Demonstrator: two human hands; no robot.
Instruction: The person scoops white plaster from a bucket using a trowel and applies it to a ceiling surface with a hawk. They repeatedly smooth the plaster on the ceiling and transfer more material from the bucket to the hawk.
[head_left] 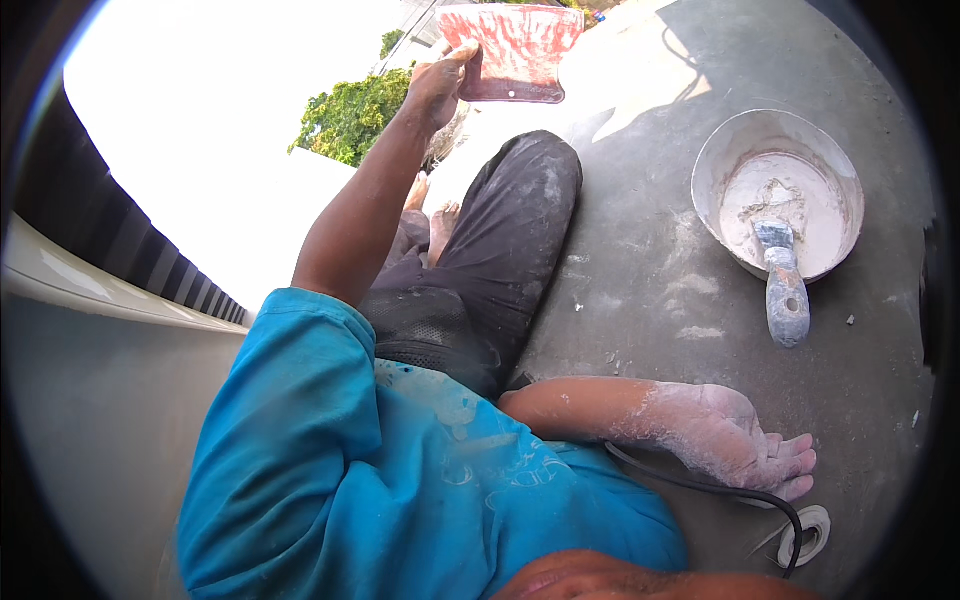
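Note:
My left hand, raised on a stretched arm, grips the near left edge of a red plastic putty spreader. White putty is smeared over the spreader's face, and a small hole shows at its lower edge. My right hand, coated in white powder, rests low over the floor with its short-looking fingers a little apart and nothing visible in them. To its upper right stands a round tub of pale putty. A putty knife lies across its near rim, blade in the putty, blue-grey handle sticking out.
A black cable runs beside my right hand, next to a white ring-shaped roll. My bent leg in dark trousers crosses the grey, dust-marked floor. At the left is a pale wall or ledge.

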